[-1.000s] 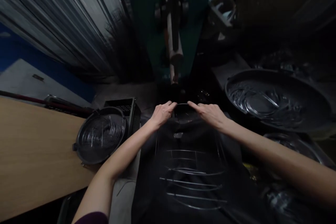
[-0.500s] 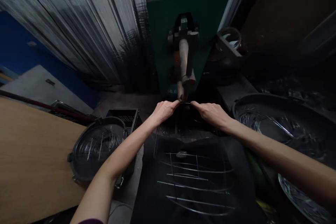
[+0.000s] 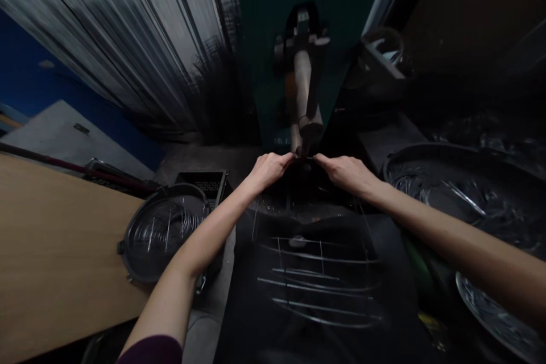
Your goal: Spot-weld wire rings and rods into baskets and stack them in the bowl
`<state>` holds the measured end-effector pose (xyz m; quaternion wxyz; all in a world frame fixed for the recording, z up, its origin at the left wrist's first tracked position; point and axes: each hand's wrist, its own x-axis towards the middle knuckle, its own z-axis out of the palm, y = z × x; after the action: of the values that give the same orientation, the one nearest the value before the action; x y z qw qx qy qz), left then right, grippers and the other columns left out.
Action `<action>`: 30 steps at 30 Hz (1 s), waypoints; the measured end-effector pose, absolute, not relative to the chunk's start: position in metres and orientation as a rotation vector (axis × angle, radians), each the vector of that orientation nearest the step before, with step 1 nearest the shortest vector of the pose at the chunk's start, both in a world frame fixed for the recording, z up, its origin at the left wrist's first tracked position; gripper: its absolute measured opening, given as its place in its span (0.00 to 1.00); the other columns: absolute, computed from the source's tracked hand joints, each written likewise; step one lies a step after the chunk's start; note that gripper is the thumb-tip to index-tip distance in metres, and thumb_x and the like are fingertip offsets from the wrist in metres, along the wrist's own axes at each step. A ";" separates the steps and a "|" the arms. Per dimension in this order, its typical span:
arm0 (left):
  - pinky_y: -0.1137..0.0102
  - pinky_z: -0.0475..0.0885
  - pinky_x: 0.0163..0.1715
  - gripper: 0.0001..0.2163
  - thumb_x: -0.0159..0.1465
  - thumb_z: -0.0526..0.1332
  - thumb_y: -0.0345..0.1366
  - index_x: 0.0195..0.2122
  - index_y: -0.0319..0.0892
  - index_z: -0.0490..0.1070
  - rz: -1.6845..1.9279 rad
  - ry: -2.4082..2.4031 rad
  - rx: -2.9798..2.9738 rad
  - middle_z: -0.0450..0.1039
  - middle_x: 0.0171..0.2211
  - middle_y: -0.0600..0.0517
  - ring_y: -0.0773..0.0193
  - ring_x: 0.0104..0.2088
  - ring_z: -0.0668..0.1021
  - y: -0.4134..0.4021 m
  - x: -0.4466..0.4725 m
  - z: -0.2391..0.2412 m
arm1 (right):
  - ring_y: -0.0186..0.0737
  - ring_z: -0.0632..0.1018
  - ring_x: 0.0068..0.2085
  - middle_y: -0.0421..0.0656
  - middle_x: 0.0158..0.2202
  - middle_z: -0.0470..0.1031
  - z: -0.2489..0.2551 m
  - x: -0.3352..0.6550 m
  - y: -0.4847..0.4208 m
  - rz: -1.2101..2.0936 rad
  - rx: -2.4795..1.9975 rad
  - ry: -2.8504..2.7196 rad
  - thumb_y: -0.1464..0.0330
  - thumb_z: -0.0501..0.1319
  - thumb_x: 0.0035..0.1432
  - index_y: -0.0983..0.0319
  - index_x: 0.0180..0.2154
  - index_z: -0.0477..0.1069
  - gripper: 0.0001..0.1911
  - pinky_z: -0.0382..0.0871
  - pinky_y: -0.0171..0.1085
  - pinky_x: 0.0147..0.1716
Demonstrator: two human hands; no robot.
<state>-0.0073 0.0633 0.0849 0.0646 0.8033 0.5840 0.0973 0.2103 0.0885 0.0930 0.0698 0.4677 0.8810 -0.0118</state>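
My left hand point(image 3: 269, 169) and my right hand point(image 3: 346, 173) reach forward, each with thumb and fingers pinched on a thin metal wire point(image 3: 305, 157). The wire spans the short gap between them, right at the lower tips of the metal rods point(image 3: 303, 85) that stick out of a green machine point(image 3: 264, 40), which looks like a spot welder. Whether the wire touches the tips is too dark to tell. Below my hands, several bent wires point(image 3: 315, 285) lie across a dark cloth point(image 3: 243, 318) over my lap; faint thin lines run up from there toward my hands.
Left of my arm stands a round dark tub point(image 3: 128, 239) with wire rings, beside a black crate point(image 3: 224, 176) and a wooden board point(image 3: 63, 256). On the right are a wide dark basin point(image 3: 426, 151) of wire pieces and a lower round container point(image 3: 463, 296) of metal bits.
The view has tipped slightly downward, so the machine's top panel with its red light has left the picture. Both hands keep their pinch on the wire at the rod tips.
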 end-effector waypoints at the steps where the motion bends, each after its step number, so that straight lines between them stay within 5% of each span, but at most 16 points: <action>1: 0.71 0.65 0.32 0.15 0.68 0.48 0.41 0.49 0.48 0.71 0.305 1.758 2.413 0.76 0.35 0.46 0.57 0.34 0.78 0.063 -0.008 0.086 | 0.47 0.77 0.33 0.50 0.36 0.76 0.093 0.210 0.089 -0.040 1.432 2.649 0.70 0.44 0.64 0.58 0.56 0.61 0.21 0.56 0.34 0.26; 14: 0.72 0.64 0.31 0.17 0.69 0.47 0.44 0.45 0.45 0.73 0.371 1.755 2.308 0.78 0.37 0.46 0.58 0.35 0.78 0.067 -0.006 0.081 | 0.43 0.75 0.31 0.46 0.34 0.75 0.088 0.216 0.097 -0.086 1.528 2.708 0.61 0.43 0.68 0.57 0.51 0.66 0.18 0.50 0.34 0.24; 30: 0.73 0.62 0.30 0.14 0.68 0.51 0.41 0.41 0.44 0.75 0.496 1.715 2.261 0.77 0.31 0.49 0.63 0.29 0.76 0.066 -0.019 0.075 | 0.42 0.75 0.35 0.46 0.35 0.76 0.096 0.212 0.099 -0.438 1.589 2.739 0.57 0.44 0.68 0.60 0.40 0.70 0.20 0.58 0.34 0.30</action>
<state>-0.0187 0.0655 0.0755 0.1300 0.7781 0.5903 0.1707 0.2121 0.0990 0.0959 -0.0274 0.4970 0.8564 -0.1369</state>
